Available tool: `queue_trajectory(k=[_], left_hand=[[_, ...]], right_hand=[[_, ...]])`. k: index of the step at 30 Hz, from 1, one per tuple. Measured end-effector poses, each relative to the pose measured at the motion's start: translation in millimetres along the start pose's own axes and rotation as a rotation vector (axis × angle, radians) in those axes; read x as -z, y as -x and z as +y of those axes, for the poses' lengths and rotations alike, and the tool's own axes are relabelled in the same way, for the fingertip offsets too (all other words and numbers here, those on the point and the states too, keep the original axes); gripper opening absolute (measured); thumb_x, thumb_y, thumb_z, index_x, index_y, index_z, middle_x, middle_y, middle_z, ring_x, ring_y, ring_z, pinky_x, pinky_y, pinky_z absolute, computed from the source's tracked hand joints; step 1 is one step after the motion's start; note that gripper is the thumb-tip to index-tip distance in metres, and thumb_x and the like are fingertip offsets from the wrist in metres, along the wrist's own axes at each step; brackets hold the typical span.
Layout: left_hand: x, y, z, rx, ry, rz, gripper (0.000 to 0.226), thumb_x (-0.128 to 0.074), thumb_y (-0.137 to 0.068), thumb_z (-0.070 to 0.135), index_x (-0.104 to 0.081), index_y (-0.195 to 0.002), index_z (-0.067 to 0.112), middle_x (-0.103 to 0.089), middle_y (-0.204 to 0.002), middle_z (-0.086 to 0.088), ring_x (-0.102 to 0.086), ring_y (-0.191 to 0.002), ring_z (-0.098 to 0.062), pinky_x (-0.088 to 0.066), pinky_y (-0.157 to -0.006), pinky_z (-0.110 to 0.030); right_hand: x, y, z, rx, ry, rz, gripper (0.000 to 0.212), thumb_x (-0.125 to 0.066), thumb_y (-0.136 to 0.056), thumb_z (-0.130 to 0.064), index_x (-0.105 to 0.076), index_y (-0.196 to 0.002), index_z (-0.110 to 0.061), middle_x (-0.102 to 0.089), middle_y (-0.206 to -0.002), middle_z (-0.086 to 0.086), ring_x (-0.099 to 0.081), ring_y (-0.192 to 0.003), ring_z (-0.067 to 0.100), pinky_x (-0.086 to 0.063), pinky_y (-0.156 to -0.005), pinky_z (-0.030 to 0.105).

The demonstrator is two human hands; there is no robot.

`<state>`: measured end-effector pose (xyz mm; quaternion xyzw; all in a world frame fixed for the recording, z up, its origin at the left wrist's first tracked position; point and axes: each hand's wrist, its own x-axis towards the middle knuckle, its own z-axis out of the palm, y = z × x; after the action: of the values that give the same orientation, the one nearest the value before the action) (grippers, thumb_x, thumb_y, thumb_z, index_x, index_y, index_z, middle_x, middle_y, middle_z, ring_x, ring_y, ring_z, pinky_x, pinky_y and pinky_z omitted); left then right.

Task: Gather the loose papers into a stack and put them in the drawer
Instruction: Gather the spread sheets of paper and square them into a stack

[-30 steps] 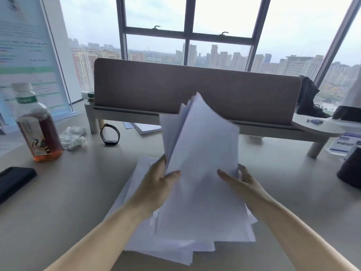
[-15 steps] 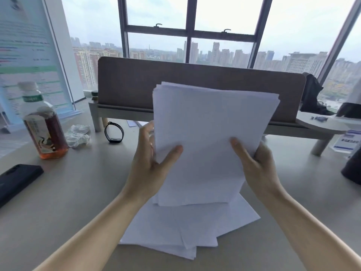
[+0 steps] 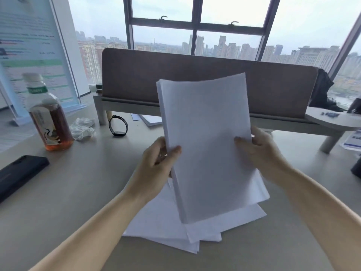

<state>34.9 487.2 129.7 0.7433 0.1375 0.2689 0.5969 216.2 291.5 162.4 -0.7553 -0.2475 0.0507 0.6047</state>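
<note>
So the stack (image 3: 207, 141) got turned: half a second ago it was held wide, now it stands tall and narrow, edges way neater than the fanned mess a second back. Both hands slid to its long sides, left hand (image 3: 156, 169), right hand (image 3: 261, 153).

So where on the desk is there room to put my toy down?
Bare desk lies between the black phone and the loose papers, and right of the papers, near the right hand. It's crowded by the bottle, crumpled tissue and watch band.
</note>
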Motion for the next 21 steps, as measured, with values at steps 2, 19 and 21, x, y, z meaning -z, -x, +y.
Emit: queue_trajectory(k=[2, 19, 21], left_hand=[[24.2, -0.8, -21.1, 0.174, -0.348, 0.036, 0.030, -0.054, -0.101, 0.044, -0.064, -0.118, 0.022, -0.071, -0.123, 0.004, -0.066, -0.117, -0.022, -0.053, -0.095, -0.039], [53.2, -25.3, -27.7, 0.506, -0.771, -0.252, 0.047, -0.084, -0.071, 0.036, -0.066, -0.110, 0.019, -0.072, -0.108, -0.001, -0.068, -0.097, -0.020, -0.057, -0.087, -0.034], [49.1, -23.7, -31.2, 0.470, -0.594, -0.236, 0.042, -0.074, -0.080, 0.023, -0.058, -0.119, 0.019, -0.069, -0.113, -0.004, -0.067, -0.104, -0.024, -0.057, -0.095, -0.041]], right_hand=[[7.5, -10.3, 17.1, -0.199, 0.177, -0.110, 0.019, -0.060, -0.094, 0.001, -0.068, -0.110, -0.005, -0.073, -0.096, 0.020, -0.068, -0.077, 0.030, -0.054, -0.073, 0.039], [-3.7, -2.4, 56.2, -0.547, 0.684, -0.306, 0.073, -0.102, -0.032, -0.031, -0.070, -0.096, -0.016, -0.077, -0.095, 0.004, -0.073, -0.092, 0.025, -0.058, -0.090, 0.037], [-0.2, 1.0, 58.9, -0.552, 0.573, -0.307, 0.066, -0.102, -0.039, -0.020, -0.074, -0.098, -0.009, -0.080, -0.096, 0.010, -0.076, -0.092, 0.030, -0.060, -0.091, 0.044]])
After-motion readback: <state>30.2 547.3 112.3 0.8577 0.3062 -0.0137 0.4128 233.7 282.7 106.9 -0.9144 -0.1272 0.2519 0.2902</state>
